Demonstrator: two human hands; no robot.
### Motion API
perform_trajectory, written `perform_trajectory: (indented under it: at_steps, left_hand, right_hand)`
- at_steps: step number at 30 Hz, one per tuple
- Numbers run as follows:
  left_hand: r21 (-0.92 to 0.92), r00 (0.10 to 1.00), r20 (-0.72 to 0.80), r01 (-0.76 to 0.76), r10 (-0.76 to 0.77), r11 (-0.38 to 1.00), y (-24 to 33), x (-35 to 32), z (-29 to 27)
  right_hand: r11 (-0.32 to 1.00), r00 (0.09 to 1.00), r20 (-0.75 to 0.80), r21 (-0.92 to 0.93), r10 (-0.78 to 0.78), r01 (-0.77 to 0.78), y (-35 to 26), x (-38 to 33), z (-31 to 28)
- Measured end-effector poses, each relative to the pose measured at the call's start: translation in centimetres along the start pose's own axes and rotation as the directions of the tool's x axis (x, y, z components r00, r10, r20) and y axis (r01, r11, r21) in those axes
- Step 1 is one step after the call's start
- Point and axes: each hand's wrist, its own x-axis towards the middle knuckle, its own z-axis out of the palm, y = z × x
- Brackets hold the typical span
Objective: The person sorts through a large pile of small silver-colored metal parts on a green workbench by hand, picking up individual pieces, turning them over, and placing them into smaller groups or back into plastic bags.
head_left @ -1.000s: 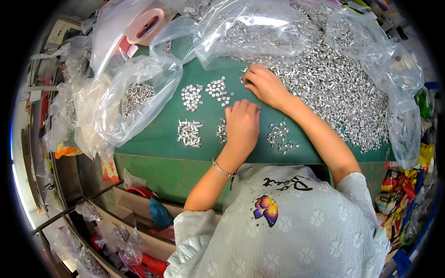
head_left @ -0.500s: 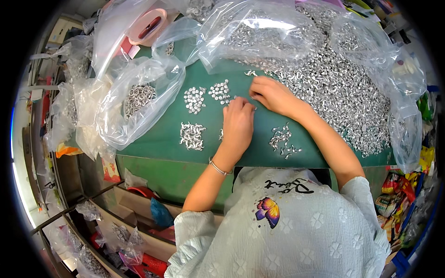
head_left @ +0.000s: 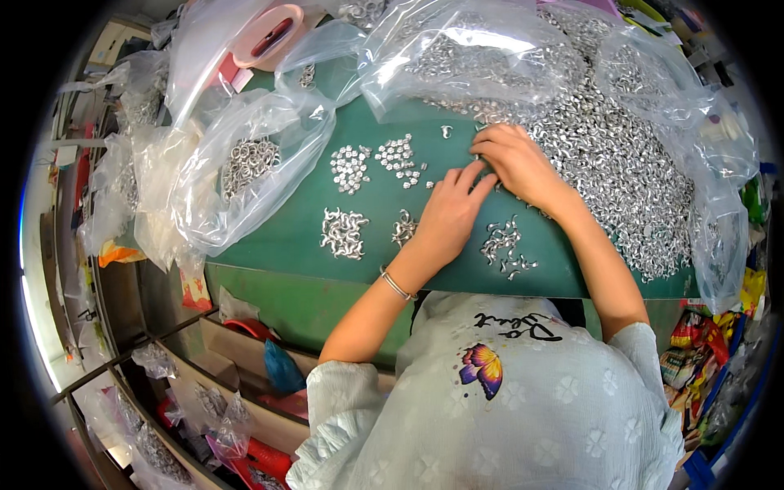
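Note:
My left hand (head_left: 452, 214) is over the green tabletop (head_left: 310, 233), fingers stretched toward my right hand and slightly apart; its thumb is hidden. My right hand (head_left: 520, 167) has bent fingers pressed together at the edge of a large heap of small silver metal pieces (head_left: 629, 188). Anything in its fingertips is hidden. One curved metal piece (head_left: 446, 131) lies alone beyond my hands. Left of them are two groups of small flower-like pieces (head_left: 349, 168) and a cluster of curved pieces (head_left: 343, 233). A smaller cluster (head_left: 403, 227) sits beside my left wrist, and loose hook-like pieces (head_left: 501, 242) lie between my forearms.
A clear plastic bag (head_left: 457, 61) covers part of the heap at the back. Another open bag (head_left: 306, 155) holds silver rings (head_left: 251, 163) on the left. A pink container (head_left: 268, 37) stands at the far left. Compartments with bagged parts (head_left: 216, 404) sit below the table.
My left hand has moved right, away from the flower-like pieces and toward my right hand. My right hand has shifted right, closer against the heap; a single curved piece now shows beyond it.

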Motion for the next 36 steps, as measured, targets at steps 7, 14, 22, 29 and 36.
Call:
perform_trajectory:
  at_steps: [7,14,22,29,36]
  left_hand:
    - [0.024,0.998,0.046,0.046,-0.047,0.999,-0.3,-1.2,-1.0]
    - [0.141,0.984,-0.071,0.172,-0.164,0.975,0.3,-4.8,-1.6]
    - [-0.054,0.930,-0.233,0.278,-0.283,0.959,-1.9,-5.2,-3.7]
    - [-0.019,0.907,-0.284,0.319,-0.311,0.948,-3.5,-5.7,-6.1]
    - [-0.053,0.943,-0.189,0.270,-0.275,0.961,-3.9,-6.0,-5.5]
  right_hand:
    - [0.999,0.996,-0.090,-0.038,-0.022,0.019,-0.8,-1.9,-0.8]
    - [0.997,0.991,-0.129,0.075,0.031,-0.021,-1.5,-2.4,-1.0]
    - [0.995,0.989,-0.148,0.094,0.022,-0.008,-2.2,-2.5,-0.3]
    - [0.995,0.991,-0.130,0.100,0.027,-0.014,-2.1,-2.8,-0.2]
    - [0.994,0.990,-0.140,0.113,0.023,-0.008,-2.2,-2.8,0.1]
